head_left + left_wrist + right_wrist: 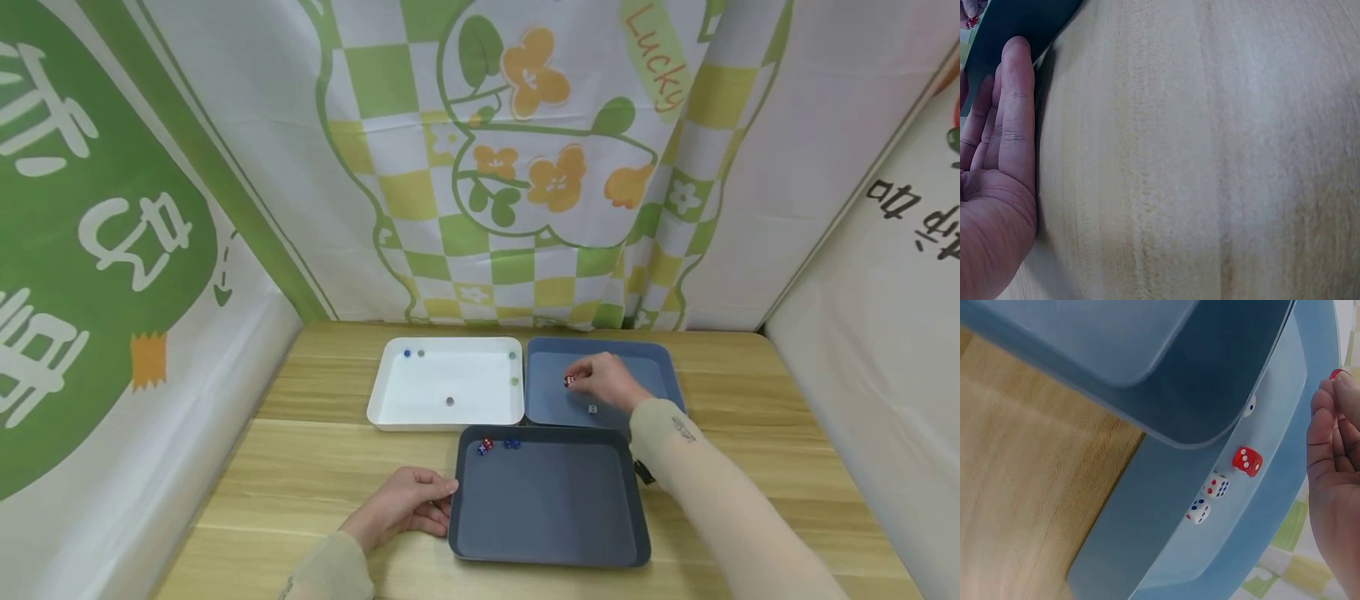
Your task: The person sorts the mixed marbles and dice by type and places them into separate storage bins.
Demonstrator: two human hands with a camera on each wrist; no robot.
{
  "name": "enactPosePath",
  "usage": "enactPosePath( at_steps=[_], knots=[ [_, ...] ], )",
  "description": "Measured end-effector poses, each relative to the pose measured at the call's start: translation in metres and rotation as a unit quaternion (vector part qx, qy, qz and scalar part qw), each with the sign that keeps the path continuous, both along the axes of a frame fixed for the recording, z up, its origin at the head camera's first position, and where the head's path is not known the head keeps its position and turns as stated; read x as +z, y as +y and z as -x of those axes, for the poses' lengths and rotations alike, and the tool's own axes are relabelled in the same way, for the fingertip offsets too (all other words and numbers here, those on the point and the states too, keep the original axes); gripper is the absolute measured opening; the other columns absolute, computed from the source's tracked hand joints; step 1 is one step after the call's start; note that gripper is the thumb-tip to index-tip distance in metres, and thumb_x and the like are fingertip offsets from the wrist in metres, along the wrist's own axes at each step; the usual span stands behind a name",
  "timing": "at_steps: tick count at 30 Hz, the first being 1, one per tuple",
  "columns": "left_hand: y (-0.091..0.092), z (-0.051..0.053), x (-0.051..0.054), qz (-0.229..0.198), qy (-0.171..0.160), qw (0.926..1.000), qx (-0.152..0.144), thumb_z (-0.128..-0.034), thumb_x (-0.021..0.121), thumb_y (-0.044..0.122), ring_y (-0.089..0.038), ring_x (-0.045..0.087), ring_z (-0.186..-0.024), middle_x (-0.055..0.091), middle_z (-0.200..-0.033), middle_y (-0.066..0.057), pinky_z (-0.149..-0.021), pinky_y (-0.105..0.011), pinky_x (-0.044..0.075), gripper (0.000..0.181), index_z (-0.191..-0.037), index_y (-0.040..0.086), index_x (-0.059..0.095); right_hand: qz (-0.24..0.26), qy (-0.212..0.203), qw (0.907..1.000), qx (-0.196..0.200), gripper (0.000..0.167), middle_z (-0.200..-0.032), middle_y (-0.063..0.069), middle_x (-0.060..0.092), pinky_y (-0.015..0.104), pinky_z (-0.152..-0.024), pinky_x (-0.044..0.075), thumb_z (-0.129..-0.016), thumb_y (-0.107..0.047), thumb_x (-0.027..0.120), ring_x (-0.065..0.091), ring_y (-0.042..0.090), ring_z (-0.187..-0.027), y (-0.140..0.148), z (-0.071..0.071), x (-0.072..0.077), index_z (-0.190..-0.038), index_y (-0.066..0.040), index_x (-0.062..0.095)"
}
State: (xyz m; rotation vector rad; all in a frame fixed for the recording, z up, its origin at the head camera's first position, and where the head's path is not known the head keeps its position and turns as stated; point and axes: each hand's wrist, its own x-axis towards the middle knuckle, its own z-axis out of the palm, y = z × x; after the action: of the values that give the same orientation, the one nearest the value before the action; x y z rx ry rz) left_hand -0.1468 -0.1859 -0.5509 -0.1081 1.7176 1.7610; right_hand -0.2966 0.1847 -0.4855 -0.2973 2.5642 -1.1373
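Note:
My right hand point(611, 381) is over the blue tray point(645, 354), pinching a red die point(569, 381) between thumb and fingertips. In the right wrist view that die barely shows at the fingertips. Below it in the blue tray lie another red die point(1247, 461) and white dice point(1216, 485) with coloured dots. At the left side of the dark grey tray point(555, 521), my left hand point(411, 502) holds the edge, thumb at the rim and fingers against the outer wall. A red die point(487, 443) and several blue dice point(512, 444) sit in that tray's far left corner.
A white tray point(450, 421) at the back left contains several small coloured pieces near its edges. The three trays stand close together on the wooden table point(322, 417). Behind the table hangs a patterned cloth point(540, 283), with printed cloth on both sides.

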Motion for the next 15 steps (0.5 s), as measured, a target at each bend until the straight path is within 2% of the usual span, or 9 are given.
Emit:
enactPosePath(
  at_steps=[6, 15],
  knots=[
    [0.000, 0.000, 0.000, 0.002, 0.000, 1.0000, 0.001, -0.0987, 0.070, 0.027, -0.018, 0.073, -0.069, 0.074, -0.084, -0.013, -0.069, -0.036, 0.066, 0.030, -0.099, -0.003, 0.070, -0.018, 0.011, 0.9998, -0.006, 0.027, -0.103, 0.008, 0.073, 0.039, -0.080, 0.061, -0.098, -0.012, 0.068, 0.069, 0.022, -0.092, 0.006, 0.006, -0.004, -0.123, -0.003, 0.073],
    [0.000, 0.000, -0.001, 0.001, -0.003, 1.0000, 0.001, -0.0979, 0.071, 0.028, -0.018, 0.072, -0.068, 0.073, -0.083, -0.012, -0.068, -0.036, 0.066, 0.030, -0.098, -0.003, 0.070, -0.030, 0.024, 0.9991, -0.016, 0.023, -0.098, 0.007, 0.074, 0.040, -0.077, 0.060, -0.097, -0.012, 0.070, 0.068, 0.019, -0.087, 0.009, 0.009, -0.012, -0.118, -0.004, 0.075]
  ],
)
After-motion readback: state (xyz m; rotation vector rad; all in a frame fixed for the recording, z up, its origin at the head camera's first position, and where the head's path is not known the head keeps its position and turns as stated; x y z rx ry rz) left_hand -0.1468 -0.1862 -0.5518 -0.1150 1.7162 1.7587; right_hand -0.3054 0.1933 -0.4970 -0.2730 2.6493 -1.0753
